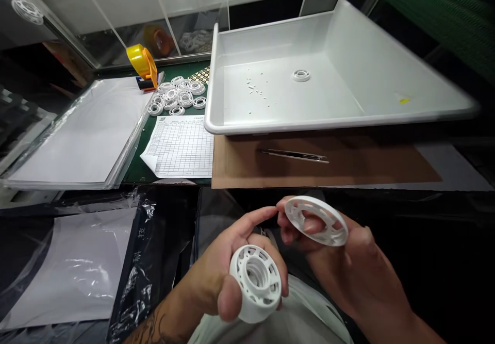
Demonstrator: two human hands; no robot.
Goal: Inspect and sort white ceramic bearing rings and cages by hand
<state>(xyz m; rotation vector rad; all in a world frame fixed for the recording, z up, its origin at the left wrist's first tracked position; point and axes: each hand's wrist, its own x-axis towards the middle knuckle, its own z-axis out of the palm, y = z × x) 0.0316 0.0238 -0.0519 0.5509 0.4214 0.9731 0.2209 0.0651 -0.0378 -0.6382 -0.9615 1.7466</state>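
Holding two halves apart below the grey tray (340,119): your left hand (216,266) closed round the white wheel hub (256,283), right hand (348,261) pinching the flat ring (316,220). Not joined yet; one finished-looking piece lies in the tray.

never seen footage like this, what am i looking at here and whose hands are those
There is one picture, taken by a camera worn on a person's head, looking forward and down, so the two bare hands are that person's own. No machine is involved.

The left hand holds a thick white plastic wheel-like part. The right hand holds a flat white ring with cut-outs.

On the worktop beyond lie a large grey tray with one small white ring and tiny white bits inside, tweezers on a brown cardboard sheet, a printed table sheet, a pile of white rings and a yellow tape dispenser.
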